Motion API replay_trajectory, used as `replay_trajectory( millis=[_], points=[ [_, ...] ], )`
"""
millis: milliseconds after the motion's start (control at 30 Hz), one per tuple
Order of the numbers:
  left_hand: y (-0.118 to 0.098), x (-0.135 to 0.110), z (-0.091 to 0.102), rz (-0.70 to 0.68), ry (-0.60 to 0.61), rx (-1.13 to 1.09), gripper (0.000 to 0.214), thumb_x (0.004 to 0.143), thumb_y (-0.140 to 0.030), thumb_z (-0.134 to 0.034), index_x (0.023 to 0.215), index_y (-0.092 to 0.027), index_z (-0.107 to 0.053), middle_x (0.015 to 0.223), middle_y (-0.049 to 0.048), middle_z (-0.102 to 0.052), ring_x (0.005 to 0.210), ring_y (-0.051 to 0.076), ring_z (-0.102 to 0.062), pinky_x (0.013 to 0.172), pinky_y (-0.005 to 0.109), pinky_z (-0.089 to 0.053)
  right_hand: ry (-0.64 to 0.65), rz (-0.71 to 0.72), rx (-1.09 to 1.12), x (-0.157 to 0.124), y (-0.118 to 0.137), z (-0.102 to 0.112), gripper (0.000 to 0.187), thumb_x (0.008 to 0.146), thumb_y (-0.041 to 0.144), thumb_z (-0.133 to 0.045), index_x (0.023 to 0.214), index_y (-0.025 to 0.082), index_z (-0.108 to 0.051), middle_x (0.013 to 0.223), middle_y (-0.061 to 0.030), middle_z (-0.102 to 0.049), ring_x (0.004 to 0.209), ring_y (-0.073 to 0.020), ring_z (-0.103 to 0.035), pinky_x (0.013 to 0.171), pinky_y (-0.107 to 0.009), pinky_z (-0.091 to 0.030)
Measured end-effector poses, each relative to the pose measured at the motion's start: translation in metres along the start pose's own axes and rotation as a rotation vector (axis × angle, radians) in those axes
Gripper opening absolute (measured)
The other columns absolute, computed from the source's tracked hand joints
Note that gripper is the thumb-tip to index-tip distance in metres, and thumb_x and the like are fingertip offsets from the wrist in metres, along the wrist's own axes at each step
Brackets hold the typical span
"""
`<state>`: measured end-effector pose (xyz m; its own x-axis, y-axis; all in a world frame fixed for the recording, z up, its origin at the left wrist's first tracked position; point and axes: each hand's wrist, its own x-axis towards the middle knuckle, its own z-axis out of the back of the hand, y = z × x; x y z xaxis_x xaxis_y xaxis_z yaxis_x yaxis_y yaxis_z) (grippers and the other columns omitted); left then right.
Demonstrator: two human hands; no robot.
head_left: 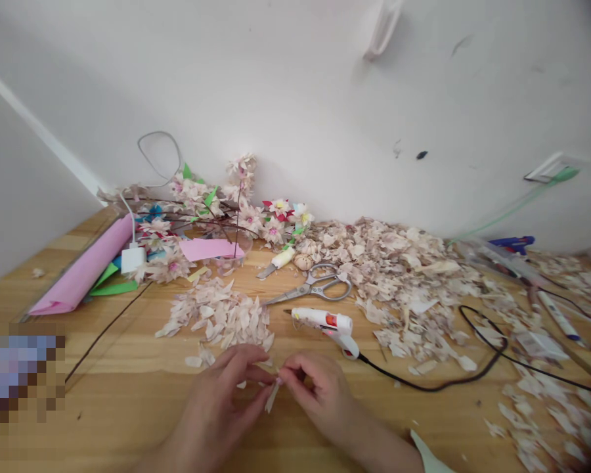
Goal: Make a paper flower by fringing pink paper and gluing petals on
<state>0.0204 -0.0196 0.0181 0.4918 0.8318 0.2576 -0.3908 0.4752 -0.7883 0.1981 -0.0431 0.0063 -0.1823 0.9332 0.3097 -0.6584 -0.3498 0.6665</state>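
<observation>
At the front of the table, my left hand (221,401) and my right hand (320,387) meet with their fingertips nearly together. Pinched between them is a pale papery petal (272,399), its lower end hanging down and a faint purplish tint near its top. The fingers partly cover it. Just beyond my left hand lies a heap of cut pale petals (221,312). A white hot glue gun (320,319) with an orange mark lies on its side beyond my right hand. Behind it are open metal scissors (320,284).
Finished petal flowers on twigs (197,203) fill the back left, near a pink paper roll (86,266) and white charger (133,257). Loose papery skins (398,263) cover the back right. A black cord (423,389) runs right. A utility knife (277,263) lies behind the scissors.
</observation>
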Motion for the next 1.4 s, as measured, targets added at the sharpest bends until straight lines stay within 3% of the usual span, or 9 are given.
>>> replay_trajectory(
  millis=[767, 933, 1133, 1400],
  points=[
    [0.0024, 0.0002, -0.0024, -0.076, -0.060, 0.093, 0.042, 0.074, -0.011, -0.061, 0.106, -0.029, -0.042, 0.076, -0.0055, -0.070, 0.083, 0.016, -0.067, 0.074, 0.027, -0.054, -0.023, 0.002, 0.021, -0.0014, 0.0024, -0.0008, 0.027, 0.088, 0.030, -0.044, 0.067, 0.019, -0.057, 0.057, -0.0009, -0.059, 0.052, -0.0133, -0.052, 0.051, -0.023, -0.037],
    [0.0001, 0.0019, -0.0026, -0.093, -0.046, 0.077, 0.038, 0.078, -0.012, -0.056, 0.109, -0.028, -0.040, 0.088, 0.0010, -0.069, 0.080, 0.016, -0.067, 0.072, 0.029, -0.055, -0.029, 0.005, 0.030, -0.0004, 0.0037, -0.0004, 0.027, 0.088, 0.030, -0.044, 0.068, 0.020, -0.059, 0.057, -0.0009, -0.060, 0.052, -0.0134, -0.053, 0.050, -0.023, -0.038],
    [-0.0003, -0.0015, -0.0031, -0.047, -0.089, 0.090, 0.040, 0.077, -0.017, -0.057, 0.111, -0.028, -0.039, 0.091, 0.0003, -0.065, 0.086, 0.017, -0.064, 0.078, 0.032, -0.053, -0.051, -0.004, 0.027, -0.0009, 0.0020, -0.0005, 0.027, 0.088, 0.031, -0.043, 0.070, 0.020, -0.060, 0.058, -0.0017, -0.062, 0.053, -0.0138, -0.054, 0.051, -0.024, -0.040],
    [-0.0034, 0.0014, -0.0019, -0.152, -0.158, 0.172, 0.034, 0.075, -0.011, -0.055, 0.103, -0.026, -0.044, 0.085, 0.0001, -0.065, 0.090, 0.017, -0.061, 0.078, 0.030, -0.052, -0.042, -0.025, 0.035, -0.0021, 0.0036, 0.0011, 0.026, 0.088, 0.031, -0.043, 0.072, 0.019, -0.060, 0.059, -0.0021, -0.062, 0.054, -0.0146, -0.057, 0.053, -0.024, -0.041]
  ],
)
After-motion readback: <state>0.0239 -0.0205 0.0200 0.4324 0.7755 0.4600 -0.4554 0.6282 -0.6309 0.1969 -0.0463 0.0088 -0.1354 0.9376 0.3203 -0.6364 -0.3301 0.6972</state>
